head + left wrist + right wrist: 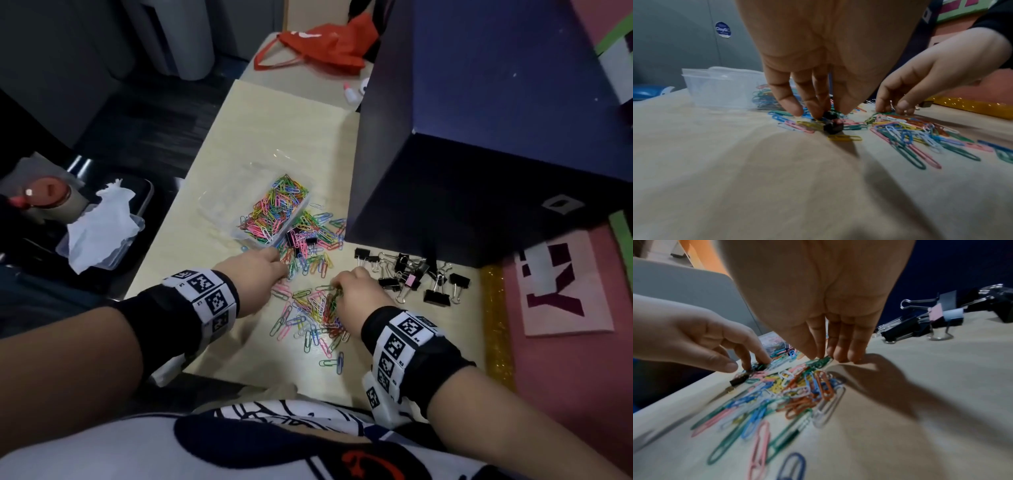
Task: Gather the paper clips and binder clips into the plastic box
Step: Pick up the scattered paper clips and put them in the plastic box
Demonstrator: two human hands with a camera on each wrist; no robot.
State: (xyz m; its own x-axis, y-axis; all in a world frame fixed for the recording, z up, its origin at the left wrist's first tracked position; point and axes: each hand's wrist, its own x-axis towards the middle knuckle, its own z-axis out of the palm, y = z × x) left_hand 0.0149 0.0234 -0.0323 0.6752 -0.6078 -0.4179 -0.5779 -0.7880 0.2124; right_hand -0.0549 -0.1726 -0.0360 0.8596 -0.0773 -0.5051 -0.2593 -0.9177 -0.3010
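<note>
Head view: desk [212,178] from above w/ both hands, clear plastic box [270,214] part-filled w/ coloured clips, dark blue carton [479,137] far right; fingertips hidden by knuckles here.
Left wrist view: shows what head view hides, i.e. left hand [818,56] fingers pointing down, tips together on a small black binder clip [829,114]; a 2nd small black clip [833,127] lies loose just in front. Box seen behind-left, sidewall only.
Right wrist view: right hand [828,296] fingers straight, side by side, thumb closing toward them; tips touch a green clip [821,361] at far edge of paper clip pile [793,389]. Lifted or only touched: can't tell.
Left grip: pinched shut on the small black binder clip.
Right grip: nearly closed, fingers unbent, nothing clearly held.
Paper clips vs. hands: loose pile between both hands and nearer the person; 2nd heap [308,243] touching box's near-right side.
Large binder clips [414,274]: cluster right of right hand, against carton foot, apart from fingers.
Box vs. hands: just beyond left hand.
</note>
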